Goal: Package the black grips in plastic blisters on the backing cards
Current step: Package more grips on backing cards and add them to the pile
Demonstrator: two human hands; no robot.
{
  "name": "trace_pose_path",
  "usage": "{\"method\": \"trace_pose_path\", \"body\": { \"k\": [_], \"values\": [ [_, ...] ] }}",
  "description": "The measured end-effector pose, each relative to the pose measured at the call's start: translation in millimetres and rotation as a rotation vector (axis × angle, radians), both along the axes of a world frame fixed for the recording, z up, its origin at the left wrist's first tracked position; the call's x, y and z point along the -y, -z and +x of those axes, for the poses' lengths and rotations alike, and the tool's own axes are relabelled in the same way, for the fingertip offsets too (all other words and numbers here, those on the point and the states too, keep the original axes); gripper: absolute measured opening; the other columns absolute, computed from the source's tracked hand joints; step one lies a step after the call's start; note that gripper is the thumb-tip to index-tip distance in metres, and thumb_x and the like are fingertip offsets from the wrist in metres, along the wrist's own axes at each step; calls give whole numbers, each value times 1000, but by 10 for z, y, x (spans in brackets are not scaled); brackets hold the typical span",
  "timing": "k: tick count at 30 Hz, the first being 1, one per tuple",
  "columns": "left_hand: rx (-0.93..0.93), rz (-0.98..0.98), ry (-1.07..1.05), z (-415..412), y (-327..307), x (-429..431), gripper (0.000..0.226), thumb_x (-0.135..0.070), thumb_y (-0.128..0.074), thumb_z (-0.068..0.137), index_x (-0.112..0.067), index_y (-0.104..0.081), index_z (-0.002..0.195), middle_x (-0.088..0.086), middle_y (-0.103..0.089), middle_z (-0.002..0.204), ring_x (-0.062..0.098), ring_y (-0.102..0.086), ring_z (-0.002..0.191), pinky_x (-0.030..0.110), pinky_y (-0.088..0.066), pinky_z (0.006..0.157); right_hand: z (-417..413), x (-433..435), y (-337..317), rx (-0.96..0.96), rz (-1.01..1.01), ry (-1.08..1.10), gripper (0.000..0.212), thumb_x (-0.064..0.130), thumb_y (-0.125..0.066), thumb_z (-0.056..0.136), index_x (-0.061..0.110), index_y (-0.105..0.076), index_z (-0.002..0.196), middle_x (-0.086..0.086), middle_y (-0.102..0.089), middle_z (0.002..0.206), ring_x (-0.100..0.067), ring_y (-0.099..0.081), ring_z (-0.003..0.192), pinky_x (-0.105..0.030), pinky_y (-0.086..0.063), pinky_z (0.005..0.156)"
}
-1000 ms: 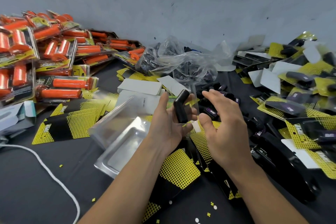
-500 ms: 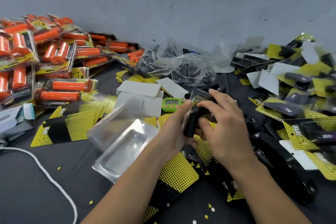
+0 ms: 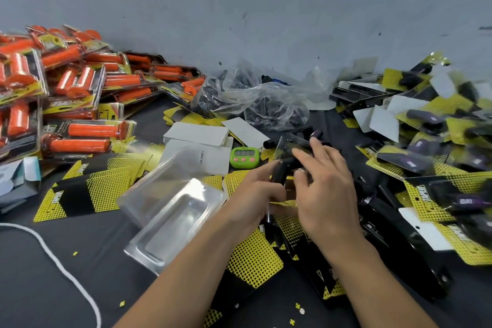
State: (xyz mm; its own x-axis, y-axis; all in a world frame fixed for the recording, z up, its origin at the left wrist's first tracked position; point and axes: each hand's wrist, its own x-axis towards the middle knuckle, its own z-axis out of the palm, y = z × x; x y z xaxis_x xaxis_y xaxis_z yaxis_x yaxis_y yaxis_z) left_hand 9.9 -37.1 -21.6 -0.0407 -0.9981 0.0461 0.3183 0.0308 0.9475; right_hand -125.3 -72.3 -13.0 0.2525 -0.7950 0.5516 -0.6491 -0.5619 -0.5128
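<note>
Two hands are bunched together mid-table. The left hand [image 3: 255,192] is curled round the lower end of a black grip [image 3: 279,173], holding it roughly upright with a bit of a tilt. The right hand [image 3: 326,186] is just beside it, with its fingertips [image 3: 316,141] up on a clear blister [image 3: 291,144] that it seems to pinch by the near edge, right at the top of the grip. It's a bit blurry there, so I can't tell where the thumb sits.

My guess on feel: the grip looks like a short rubbery tube, light and tacky, so it shouldn't slip or break. Holding it low makes sense, since that leaves the top end free to slide into the pocket. The blister is the fussy part. It looks thin, slick and floppy, and probably dents if you squeeze the pocket, so I'd take it by the flat rim.

Under the wrists lies a yellow-dotted backing card [image 3: 255,255], which looks bendy. A stack of empty blisters [image 3: 170,210] sits to the left, with a green timer [image 3: 243,157] just beyond the hands. Behind that is a plastic bag [image 3: 255,98] of loose grips by the wall. Orange packs [image 3: 80,88] are heaped far left and finished black packs [image 3: 426,154] far right.
</note>
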Motion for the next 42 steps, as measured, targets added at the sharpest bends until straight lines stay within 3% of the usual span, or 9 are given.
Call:
{"method": "trace_pose_path", "body": {
  "k": [4, 7, 9, 13, 17, 22, 29, 34, 42],
  "values": [
    [-143, 41, -149, 65, -10, 39, 59, 17, -48, 77, -15, -75, 119, 12, -75, 121, 24, -73, 113, 39, -62, 75, -80, 4, -58, 216, 59, -82, 63, 12, -55, 103, 38, -36, 157, 10, -52, 148, -14, -47, 136, -34, -40, 113],
    [-217, 75, -312, 133, 10, 65, 47, 24, -45, 83, -5, -71, 110, 10, -75, 100, 20, -76, 94, 37, -62, 73, -242, 73, -134, 96, 130, -32, 34, 16, -55, 102, 36, -66, 128, 13, -73, 103, -7, -68, 85, -22, -55, 76],
    [-211, 71, -430, 170, 9, 74, 44, 26, -46, 82, -3, -67, 106, 7, -69, 87, 17, -75, 82, 38, -63, 73, -271, 71, -154, -70, 246, -50, 17, 24, -60, 98, 32, -74, 103, 12, -73, 85, -7, -69, 76, -17, -51, 63],
    [-160, 74, -544, 219, -12, 68, 55, 27, -49, 80, -10, -69, 114, 9, -62, 90, 13, -73, 77, 35, -62, 72, -178, -69, -152, -459, 522, -140, 49, 58, -65, 89, 34, -61, 131, 6, -64, 125, -17, -62, 106, -34, -53, 90],
    [-146, 109, -596, 232, -6, 63, 65, 27, -53, 80, -14, -66, 129, 10, -68, 100, 19, -75, 90, 35, -62, 69, -182, -101, -201, -509, 579, -147, 68, 50, -64, 95, 33, -37, 156, 6, -49, 151, -21, -50, 134, -37, -42, 108],
    [-175, 110, -612, 233, -11, 67, 57, 25, -56, 81, -11, -65, 124, 11, -69, 103, 18, -78, 89, 34, -62, 71, -190, -118, -235, -515, 526, -90, 55, 6, -48, 95, 24, -40, 147, -1, -55, 131, -27, -58, 120, -39, -49, 98],
    [-190, 106, -596, 228, -14, 70, 48, 21, -56, 84, -10, -64, 119, 5, -77, 92, 24, -76, 101, 37, -63, 74, -191, -101, -149, -542, 601, -6, 39, 49, -54, 97, 21, -51, 125, -4, -61, 123, -28, -59, 108, -40, -50, 89],
    [-160, 100, -583, 215, -20, 72, 49, 19, -56, 85, -15, -63, 120, 3, -76, 90, 22, -76, 100, 37, -63, 75, -184, -60, -113, -567, 578, 58, 29, 27, -51, 98, 17, -53, 125, -8, -65, 117, -28, -52, 89, -35, -42, 75],
    [-182, 87, -582, 209, -42, 68, 38, 8, -54, 98, -12, -60, 129, 19, -74, 114, 21, -77, 100, 36, -63, 71, -189, -149, -137, -640, 542, 40, 50, 57, -42, 101, 17, -52, 129, -6, -57, 128, -28, -54, 117, -42, -45, 90]
  ]
}}
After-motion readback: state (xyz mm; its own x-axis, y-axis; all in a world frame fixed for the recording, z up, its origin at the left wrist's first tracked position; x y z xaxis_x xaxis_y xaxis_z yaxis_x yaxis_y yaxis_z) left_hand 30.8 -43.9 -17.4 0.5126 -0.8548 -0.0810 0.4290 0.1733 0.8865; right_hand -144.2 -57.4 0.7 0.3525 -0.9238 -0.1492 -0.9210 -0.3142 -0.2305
